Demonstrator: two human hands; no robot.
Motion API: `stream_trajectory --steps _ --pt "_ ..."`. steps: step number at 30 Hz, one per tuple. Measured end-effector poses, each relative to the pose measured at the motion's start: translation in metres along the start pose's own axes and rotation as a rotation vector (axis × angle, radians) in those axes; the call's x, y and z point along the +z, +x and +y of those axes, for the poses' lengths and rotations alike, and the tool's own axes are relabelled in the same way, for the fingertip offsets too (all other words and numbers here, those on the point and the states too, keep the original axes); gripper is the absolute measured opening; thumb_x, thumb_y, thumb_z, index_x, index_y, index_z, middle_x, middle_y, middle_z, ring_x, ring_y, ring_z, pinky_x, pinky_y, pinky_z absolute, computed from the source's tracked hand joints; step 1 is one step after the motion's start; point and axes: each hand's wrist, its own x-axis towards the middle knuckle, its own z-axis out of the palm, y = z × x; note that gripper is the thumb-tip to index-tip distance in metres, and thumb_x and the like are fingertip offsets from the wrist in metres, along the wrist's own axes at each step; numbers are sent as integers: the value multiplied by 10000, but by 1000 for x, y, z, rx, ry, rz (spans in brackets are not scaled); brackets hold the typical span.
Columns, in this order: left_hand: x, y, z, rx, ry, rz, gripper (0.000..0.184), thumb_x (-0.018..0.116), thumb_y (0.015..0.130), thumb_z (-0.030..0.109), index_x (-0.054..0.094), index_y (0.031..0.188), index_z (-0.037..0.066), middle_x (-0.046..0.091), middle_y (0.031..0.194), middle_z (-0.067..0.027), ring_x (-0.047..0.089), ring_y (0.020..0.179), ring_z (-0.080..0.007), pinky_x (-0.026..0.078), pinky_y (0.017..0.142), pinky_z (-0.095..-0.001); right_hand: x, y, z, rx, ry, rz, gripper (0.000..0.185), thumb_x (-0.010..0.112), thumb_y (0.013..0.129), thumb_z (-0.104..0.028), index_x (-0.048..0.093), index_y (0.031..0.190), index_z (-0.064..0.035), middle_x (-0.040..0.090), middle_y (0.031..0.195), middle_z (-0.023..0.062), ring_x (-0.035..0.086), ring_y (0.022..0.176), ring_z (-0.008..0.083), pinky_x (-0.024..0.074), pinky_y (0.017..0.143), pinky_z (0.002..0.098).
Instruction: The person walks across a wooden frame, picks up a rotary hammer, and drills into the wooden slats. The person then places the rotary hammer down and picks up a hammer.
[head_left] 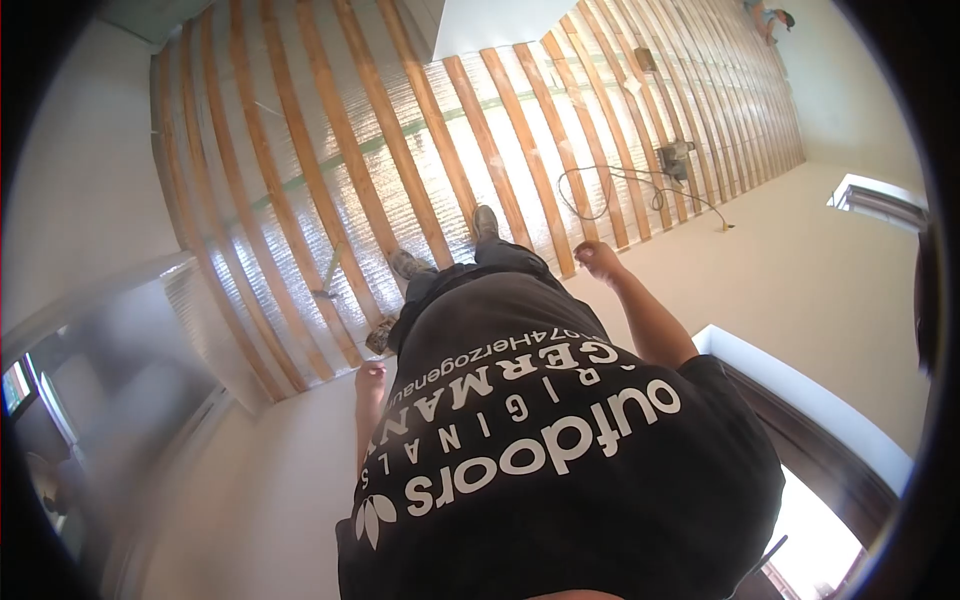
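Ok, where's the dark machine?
Upper right in the head view, the dark machine sits among wooden battens beside the looped cord, beyond the right hand.

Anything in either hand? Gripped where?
Nothing visibly held: the left hand and right hand both look curled; something small inside either can't be ruled out.

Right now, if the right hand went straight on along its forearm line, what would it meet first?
Likely the wooden floor strips beyond the right hand; the cable lies close to that line. Depth is unclear.
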Motion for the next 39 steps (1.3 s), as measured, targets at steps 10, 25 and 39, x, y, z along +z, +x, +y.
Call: stream_trajectory --steps 10,25,39 --pt "-17 25 79 92 -125 -20 199 662 977 28 666 1175 44 720 1104 -91 704 1009 -204 560 810 -312 24 -6 47 50 54 -18 275 699 902 -246 787 1094 -69 800 1017 171 771 906 285 608 834 394" --pt "-46 -2 146 66 -115 -31 254 682 952 -47 675 1195 29 744 1050 -72 713 951 -172 569 788 -283 25 22 31 60 197 -35 339 678 933 -233 743 1140 27 779 967 146 739 824 207 599 748 355" --pt "17 -7 61 80 -610 159 231 648 946 -99 679 1153 -2 737 1078 -102 717 963 -184 609 840 -311 20 35 -18 5 220 -171 329 654 972 -210 711 1172 44 758 938 127 702 748 186 546 644 310"
